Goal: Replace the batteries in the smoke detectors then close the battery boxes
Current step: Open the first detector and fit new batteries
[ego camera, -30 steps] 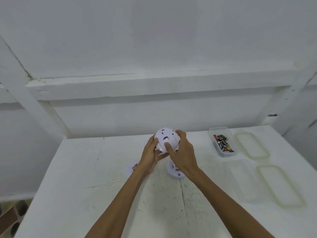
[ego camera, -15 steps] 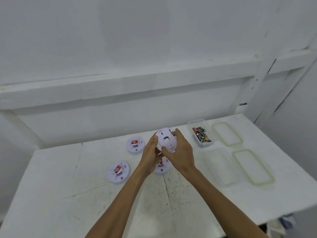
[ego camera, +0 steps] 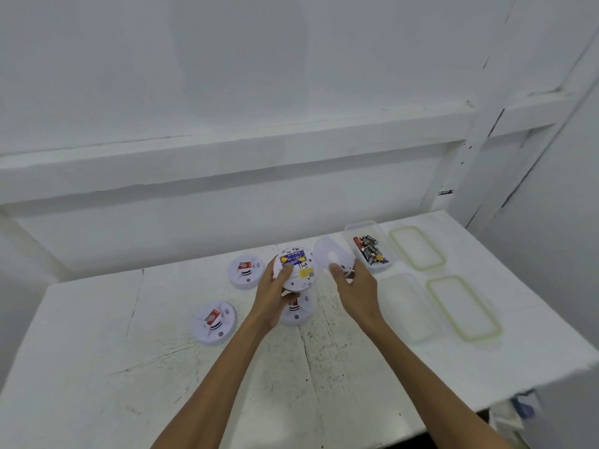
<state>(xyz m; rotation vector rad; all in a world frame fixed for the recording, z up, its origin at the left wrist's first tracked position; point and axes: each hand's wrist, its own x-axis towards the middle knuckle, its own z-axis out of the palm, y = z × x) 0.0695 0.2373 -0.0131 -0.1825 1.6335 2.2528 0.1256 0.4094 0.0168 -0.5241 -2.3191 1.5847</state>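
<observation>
Head view: left hand (ego camera: 275,286) grips opened smoke detector (ego camera: 296,265) above the bench (ego camera: 97,367), battery bay facing up, cells seated. Right hand (ego camera: 355,280) pinches the detached back cover (ego camera: 330,257), blurred. Three more detectors lie below; box of batteries (ego camera: 369,251) sits just right. Judgement: park the cover nearby, keep the detector level, lever cells out from one end.

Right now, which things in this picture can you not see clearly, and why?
- Held detector, head view: label text too small; batteries inside uncertain.
- Back cover in the right hand: motion blur hides its shape.
- Detector under the left hand: mostly covered.
- Batteries in the box: count and brand too small.
- Objects below the table edge: blurred, cut off.
</observation>
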